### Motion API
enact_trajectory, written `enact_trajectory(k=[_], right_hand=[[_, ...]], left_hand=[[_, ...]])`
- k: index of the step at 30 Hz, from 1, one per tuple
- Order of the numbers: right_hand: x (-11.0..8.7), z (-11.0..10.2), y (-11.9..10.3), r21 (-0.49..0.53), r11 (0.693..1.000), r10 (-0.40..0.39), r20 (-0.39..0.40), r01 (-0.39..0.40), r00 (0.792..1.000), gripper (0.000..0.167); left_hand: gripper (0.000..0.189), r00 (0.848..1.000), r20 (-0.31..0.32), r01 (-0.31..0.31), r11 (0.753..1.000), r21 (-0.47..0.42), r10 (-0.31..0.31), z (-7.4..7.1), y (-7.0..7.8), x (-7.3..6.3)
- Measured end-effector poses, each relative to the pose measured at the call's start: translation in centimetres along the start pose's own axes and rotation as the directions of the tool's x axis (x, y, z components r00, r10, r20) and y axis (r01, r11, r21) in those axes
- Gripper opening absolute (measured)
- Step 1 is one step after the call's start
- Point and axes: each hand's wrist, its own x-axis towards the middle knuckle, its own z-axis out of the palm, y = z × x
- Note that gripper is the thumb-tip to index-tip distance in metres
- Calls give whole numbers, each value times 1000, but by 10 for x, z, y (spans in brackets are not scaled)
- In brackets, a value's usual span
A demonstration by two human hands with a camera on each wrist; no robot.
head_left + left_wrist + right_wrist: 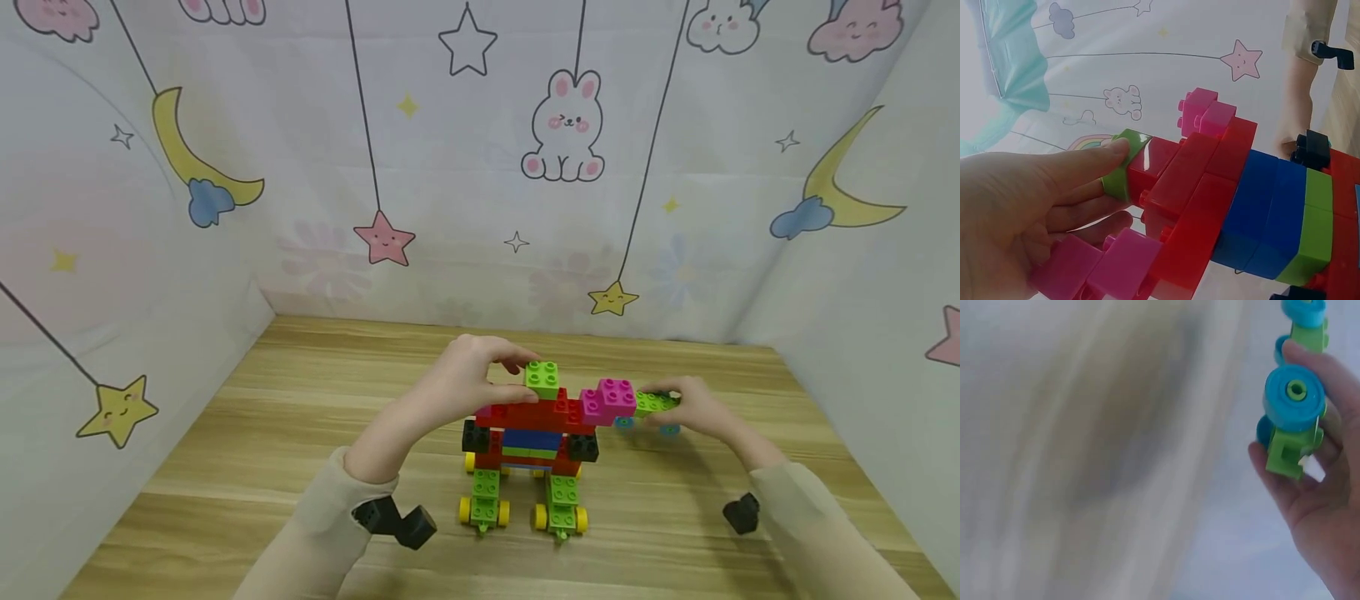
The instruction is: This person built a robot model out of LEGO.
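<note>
A toy figure built of building blocks (531, 439) stands on the table on green wheeled bases with yellow wheels. My left hand (467, 372) pinches the lime green block (542, 377) at its top, thumb on one side and fingers on the other. The left wrist view shows this block (1126, 164) seated on a red block (1152, 161). Pink blocks (617, 397) stick out from the figure's right side. Just right of them, my right hand (699, 410) grips a green wheeled base (654, 403) with light blue wheels (1294, 397), held above the table.
Black blocks (582, 447) jut from the figure's sides. The wood-grain table (315, 392) meets a printed cloth backdrop (450, 183) at the back and both sides. A black device sits on each wrist, below the sleeves (330, 492).
</note>
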Motion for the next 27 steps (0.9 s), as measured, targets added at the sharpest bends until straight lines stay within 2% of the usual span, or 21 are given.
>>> enact_trajectory(k=[5, 11, 17, 22, 27], right_hand=[[3, -20, -19, -60, 995, 77, -68, -81, 995, 51], [7, -50, -50, -53, 987, 148, -105, -154, 983, 55], [11, -70, -83, 0, 985, 169, -132, -170, 977, 57], [17, -81, -108, -7, 989, 147, -132, -149, 980, 59], [22, -87, -132, 0, 993, 118, -129, -119, 985, 58]], left_hand=[[39, 1000, 11, -14, 1000, 5, 14, 0, -1, 0], [39, 999, 6, -39, 999, 28, 39, -1, 1, -1], [41, 998, 6, -60, 997, 41, 59, 0, 0, 0], [45, 998, -9, -69, 997, 40, 70, 0, -1, 0], [46, 992, -84, -95, 995, 34, 97, -2, -4, -1]])
